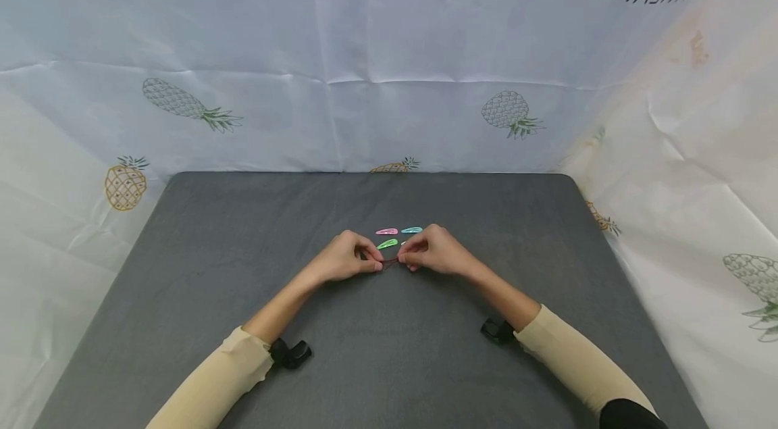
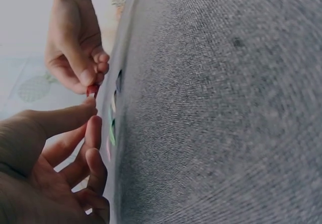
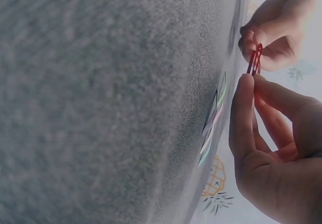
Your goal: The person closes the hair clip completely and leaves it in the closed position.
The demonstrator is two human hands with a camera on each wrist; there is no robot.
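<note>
While hovering over the grey table (image 1: 243, 294), left hand (image 1: 344, 259) and right hand (image 1: 435, 251) are pinching a red clip (image 1: 390, 261) between them, pink clip (image 1: 386, 231), teal clip (image 1: 411, 230), green clip (image 1: 387, 244) lying just beyond.

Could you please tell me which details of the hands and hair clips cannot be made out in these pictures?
- Red clip: in the head view only a thin sliver shows between the left hand and the right hand; whether it is snapped open or closed is too small to tell.
- Pale clip, head view: mostly hidden behind the right hand.
- Clips on the grey mat: blurred edge-on streaks in both wrist views.
</note>
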